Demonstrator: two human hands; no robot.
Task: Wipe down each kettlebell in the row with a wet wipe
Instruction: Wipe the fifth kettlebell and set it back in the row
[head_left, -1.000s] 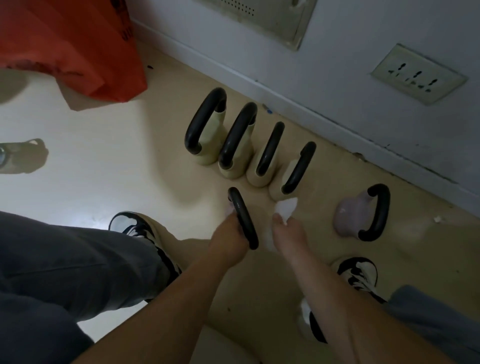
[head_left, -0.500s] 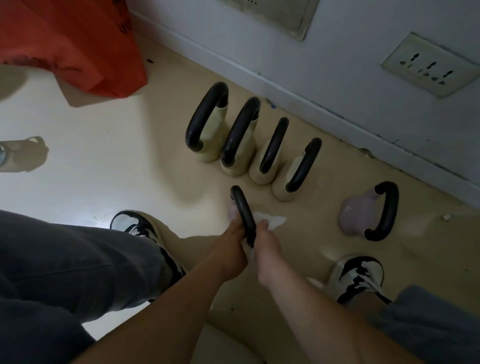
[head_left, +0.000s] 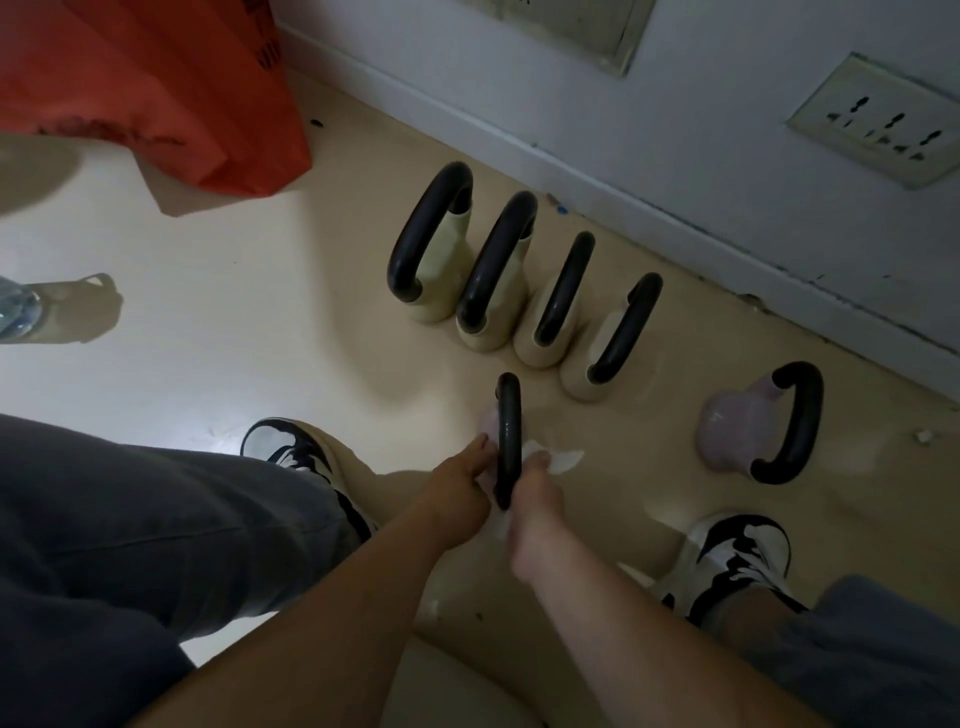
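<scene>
Since the earlier frame, the right hand (head_left: 535, 499) has dropped beside the handle (head_left: 509, 441) of the pulled-out kettlebell (head_left: 491, 423), gripping the wipe (head_left: 561, 460). Left hand (head_left: 457, 488) steadies the kettlebell on the floor (head_left: 208, 312) before the row (head_left: 524, 291); its grip is unclear. Wipe the full handle length.

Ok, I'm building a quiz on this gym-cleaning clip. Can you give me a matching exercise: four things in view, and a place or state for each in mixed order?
Things:
1. wet wipe
2. lilac kettlebell
3. orange bag
4. cream kettlebells

Places or states:
A. standing side by side in a row near the wall
B. alone on the floor, right of the row
C. under the right hand, against the handle of the held kettlebell
D. on the floor, far left corner

Pairs: 1-C, 2-B, 3-D, 4-A
</scene>
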